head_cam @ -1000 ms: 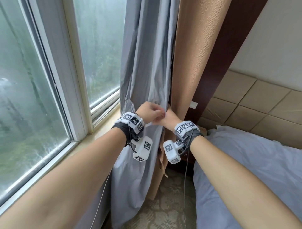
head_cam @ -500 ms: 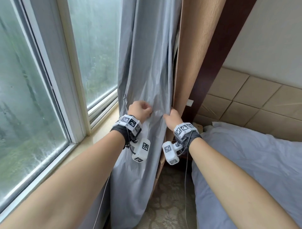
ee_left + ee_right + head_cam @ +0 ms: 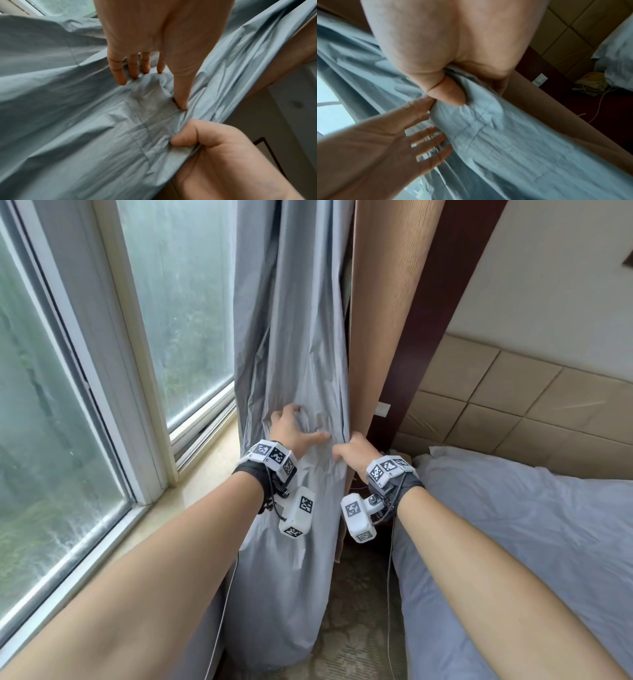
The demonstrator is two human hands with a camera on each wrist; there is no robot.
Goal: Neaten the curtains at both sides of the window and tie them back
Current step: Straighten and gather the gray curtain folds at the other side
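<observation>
Curtain: the grey curtain [image 3: 291,344] hangs gathered in long folds at the right side of the window [image 3: 178,313], between the glass and a tan wooden panel [image 3: 380,302]. Its lower part falls past the sill toward the floor.
Left hand: the left hand [image 3: 294,429] lies against the front of the curtain with fingers spread and mostly straight. In the left wrist view the fingertips [image 3: 120,79] press into a bunched fold and the thumb reaches far to the right into a crease. It pushes the cloth and does not close round it.
Right hand: the right hand [image 3: 356,453] is clamped on the curtain's right edge, just beside the wooden panel. In the right wrist view the thumb [image 3: 448,94] presses a wad of cloth against the curled fingers, which are mostly hidden behind the fabric.
Spacing: the two hands are near each other at the same height, the left thumb tip close to the right hand, with a wrinkled patch of cloth between them.
Window sill: a pale stone sill [image 3: 205,474] runs along the left, under the white window frame [image 3: 113,364].
Bed: a bed with grey bedding [image 3: 513,525] fills the near right, below a padded beige headboard [image 3: 513,405].
Wall: a dark brown wall strip [image 3: 435,302] stands right of the wooden panel, with a small white switch [image 3: 382,409] at its edge.
Floor: patterned carpet [image 3: 356,628] shows between curtain and bed.
</observation>
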